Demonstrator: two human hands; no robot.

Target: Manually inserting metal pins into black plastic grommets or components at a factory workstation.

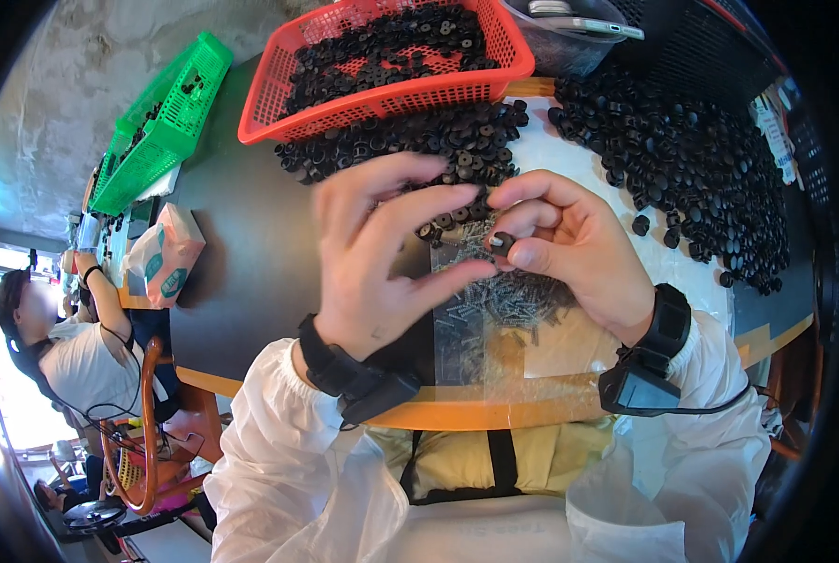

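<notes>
In front of me, above the table, my right hand (581, 246) pinches a small black round plastic cap (504, 246) between thumb and fingers. A pale metallic bit, perhaps a screw end, shows at the cap. Beside it my left hand (368, 239) is curved with its fingers apart and nothing visible in them. Its thumb tip comes close to the cap; I cannot tell whether they touch. Below both hands lies a heap of small metal screws (513, 314) on clear plastic sheeting. Just beyond the fingers spreads a pile of black round parts with holes (480, 141).
A red basket (391, 97) full of black parts stands at the back. Another heap of black caps (691, 178) covers the right side. A clear tub (569, 47) carries a phone. At the left are a tissue pack (166, 253), a green basket (171, 127) and a seated person (91, 357).
</notes>
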